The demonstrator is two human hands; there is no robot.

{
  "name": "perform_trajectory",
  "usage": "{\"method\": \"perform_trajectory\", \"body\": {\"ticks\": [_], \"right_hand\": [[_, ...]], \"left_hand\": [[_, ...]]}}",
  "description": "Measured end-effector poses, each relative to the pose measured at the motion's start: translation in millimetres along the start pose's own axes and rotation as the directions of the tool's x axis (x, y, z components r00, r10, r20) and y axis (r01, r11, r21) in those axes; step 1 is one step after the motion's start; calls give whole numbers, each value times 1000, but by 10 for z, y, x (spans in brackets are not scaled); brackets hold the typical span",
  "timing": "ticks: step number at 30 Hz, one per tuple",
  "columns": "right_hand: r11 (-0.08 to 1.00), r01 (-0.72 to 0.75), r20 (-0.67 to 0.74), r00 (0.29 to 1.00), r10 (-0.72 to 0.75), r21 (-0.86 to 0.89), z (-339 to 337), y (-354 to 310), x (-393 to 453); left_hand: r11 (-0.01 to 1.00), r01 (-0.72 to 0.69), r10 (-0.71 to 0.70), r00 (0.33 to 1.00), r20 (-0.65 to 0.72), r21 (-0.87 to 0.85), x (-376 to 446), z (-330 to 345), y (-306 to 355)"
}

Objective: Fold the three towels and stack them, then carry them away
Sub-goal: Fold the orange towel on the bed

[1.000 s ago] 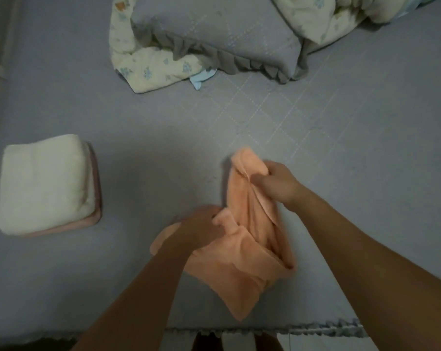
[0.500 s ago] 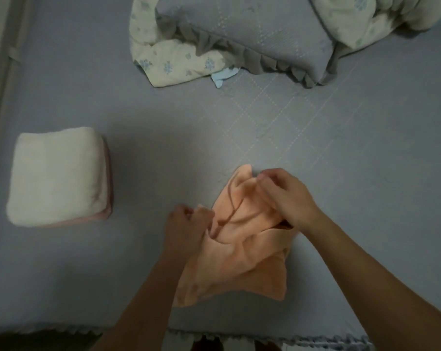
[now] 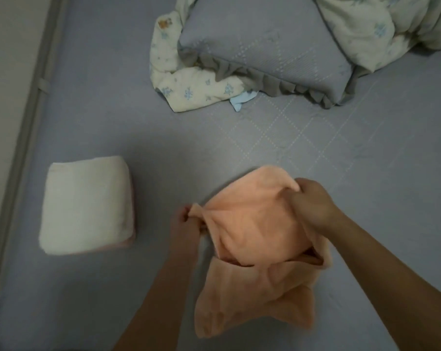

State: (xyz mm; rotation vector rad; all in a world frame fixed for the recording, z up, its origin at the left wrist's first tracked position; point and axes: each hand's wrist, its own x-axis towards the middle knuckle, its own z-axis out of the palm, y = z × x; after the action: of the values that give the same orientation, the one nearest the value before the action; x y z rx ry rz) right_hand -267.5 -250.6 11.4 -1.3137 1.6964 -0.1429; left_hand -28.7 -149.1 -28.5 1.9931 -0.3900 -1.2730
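An orange towel [image 3: 252, 252] hangs crumpled and spread between my hands over the grey-blue bed sheet [image 3: 366, 211]. My left hand [image 3: 186, 221] pinches its left corner. My right hand [image 3: 310, 201] grips its upper right edge. The lower part of the towel droops toward the bed's near edge. To the left lies a folded white towel [image 3: 87, 203] stacked on a folded pink towel [image 3: 132, 243], of which only a thin edge shows.
A grey pillow with a ruffled trim [image 3: 265, 49] lies at the back. A floral quilt [image 3: 189, 89] is bunched beside and behind it. The bed's left edge and a pale wall [image 3: 9, 97] run along the left.
My hands have moved apart, stretching the orange towel wider between them. The view has shifted, so the folded stack and the pillow now sit further right.
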Motion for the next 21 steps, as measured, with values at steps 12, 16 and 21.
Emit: {"method": "perform_trajectory", "body": {"ticks": [12, 16, 21], "right_hand": [[967, -256, -210, 945, 250, -4, -177, -52, 656], [901, -432, -224, 874, 431, 46, 255, 405, 126], [880, -437, -309, 876, 370, -186, 736, 758, -404]], "left_hand": [[979, -39, 27, 998, 64, 198, 1217, 276, 1003], [898, -49, -7, 992, 126, 436, 651, 152, 35], [714, -90, -102, 968, 231, 694, 137, -150, -452]]}}
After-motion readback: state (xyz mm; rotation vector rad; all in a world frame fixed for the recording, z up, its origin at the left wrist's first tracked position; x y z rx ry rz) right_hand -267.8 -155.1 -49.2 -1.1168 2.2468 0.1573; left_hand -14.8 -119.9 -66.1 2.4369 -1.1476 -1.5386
